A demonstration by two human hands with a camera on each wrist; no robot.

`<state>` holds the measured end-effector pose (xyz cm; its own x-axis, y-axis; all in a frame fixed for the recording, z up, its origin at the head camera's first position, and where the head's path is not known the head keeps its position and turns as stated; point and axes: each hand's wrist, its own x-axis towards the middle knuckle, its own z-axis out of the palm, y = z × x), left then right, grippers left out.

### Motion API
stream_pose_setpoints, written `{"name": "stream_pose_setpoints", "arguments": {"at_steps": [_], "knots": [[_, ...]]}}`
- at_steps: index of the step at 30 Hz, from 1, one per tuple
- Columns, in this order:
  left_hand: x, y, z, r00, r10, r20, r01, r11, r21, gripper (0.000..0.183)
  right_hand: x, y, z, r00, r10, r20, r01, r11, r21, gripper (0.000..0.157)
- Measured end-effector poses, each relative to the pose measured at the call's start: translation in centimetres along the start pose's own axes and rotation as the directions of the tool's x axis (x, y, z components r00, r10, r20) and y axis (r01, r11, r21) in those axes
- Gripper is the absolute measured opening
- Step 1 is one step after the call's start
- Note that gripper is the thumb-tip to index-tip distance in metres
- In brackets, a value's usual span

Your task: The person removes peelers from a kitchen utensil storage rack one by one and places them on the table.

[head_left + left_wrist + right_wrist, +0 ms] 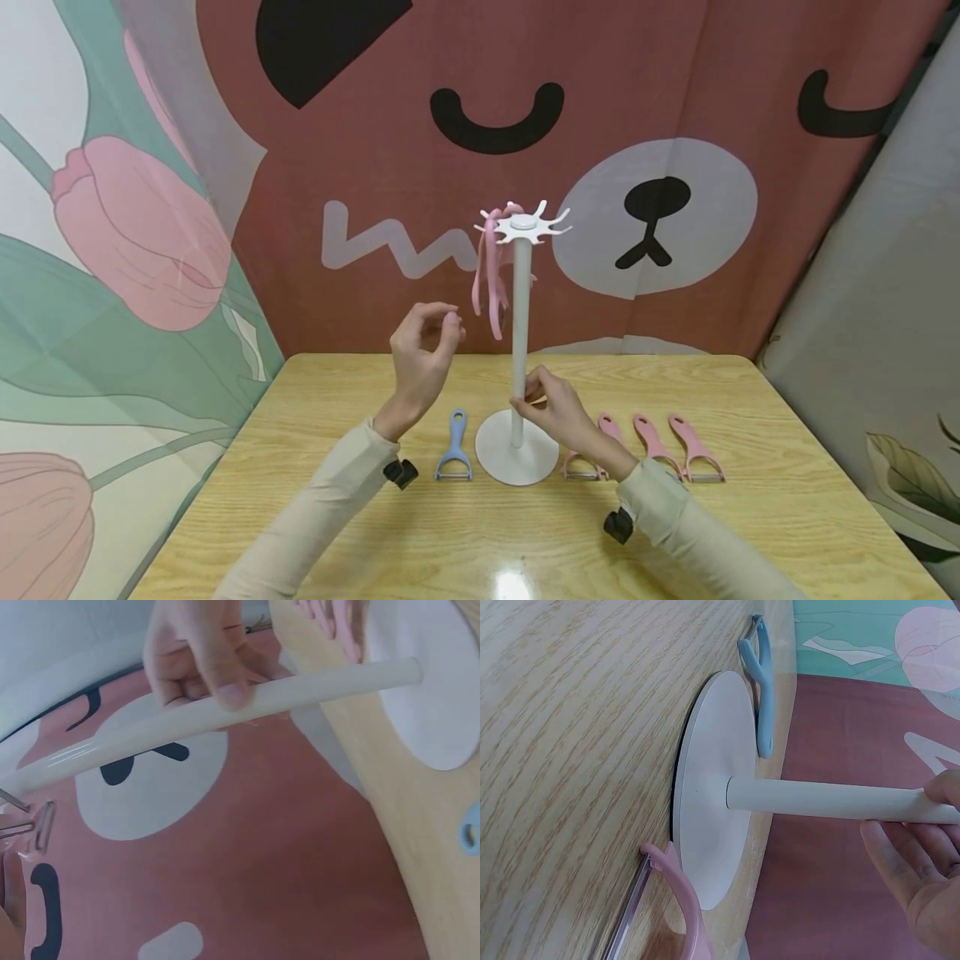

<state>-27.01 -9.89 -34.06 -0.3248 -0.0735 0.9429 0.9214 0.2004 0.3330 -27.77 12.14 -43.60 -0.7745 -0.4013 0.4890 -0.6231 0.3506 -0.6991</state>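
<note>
A white stand with a round base [498, 450] and a ring of hooks [551, 222] on top stands upright on the table. Pink peelers [492, 275] hang from the hooks on its left side. My right hand [558, 408] grips the pole [817, 797] low down, thumb on one side and fingers on the other. Raised left of the hanging peelers is my left hand [423, 354], its fingers bent loosely and nothing visible in them. Its fingers show only at the edge of the left wrist view, close to the peelers' metal blades [43, 825].
Left of the base lies a blue peeler [455, 442]. Three pink peelers lie in a row on the right, one a pink peeler [693, 446] at the far end, another partly behind my right wrist. A printed curtain [360, 308] hangs behind the wooden table [337, 392].
</note>
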Motion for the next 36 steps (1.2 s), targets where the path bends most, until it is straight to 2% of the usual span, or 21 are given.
{"name": "stream_pose_setpoints", "arguments": {"at_steps": [12, 18, 28, 32, 36], "knots": [[1.7, 1.1, 0.4, 1.000, 0.015, -0.022, -0.016, 0.998, -0.055, 0.012, 0.1, 0.1, 0.1, 1.000, -0.003, 0.005, 0.003, 1.000, 0.007, 0.020], [2.3, 1.7, 0.7, 1.000, 0.031, -0.004, -0.031, 0.993, -0.112, 0.014, 0.0, 0.0, 0.1, 1.000, -0.011, 0.004, 0.011, 1.000, 0.004, 0.021], [2.6, 2.1, 1.7, 0.998, 0.010, 0.058, 0.000, 0.985, -0.171, 0.026, 0.0, 0.1, 0.1, 1.000, 0.011, 0.011, -0.011, 1.000, 0.007, 0.020], [3.2, 3.6, 2.0, 0.997, 0.004, 0.081, 0.009, 0.988, -0.157, 0.024, 0.0, 0.2, 0.1, 1.000, 0.014, 0.009, -0.014, 1.000, 0.005, 0.020], [3.7, 5.0, 1.9, 0.995, -0.030, 0.095, 0.039, 0.994, -0.098, 0.020, 0.0, 0.2, 0.1, 1.000, 0.007, 0.006, -0.007, 1.000, 0.004, 0.021]]}}
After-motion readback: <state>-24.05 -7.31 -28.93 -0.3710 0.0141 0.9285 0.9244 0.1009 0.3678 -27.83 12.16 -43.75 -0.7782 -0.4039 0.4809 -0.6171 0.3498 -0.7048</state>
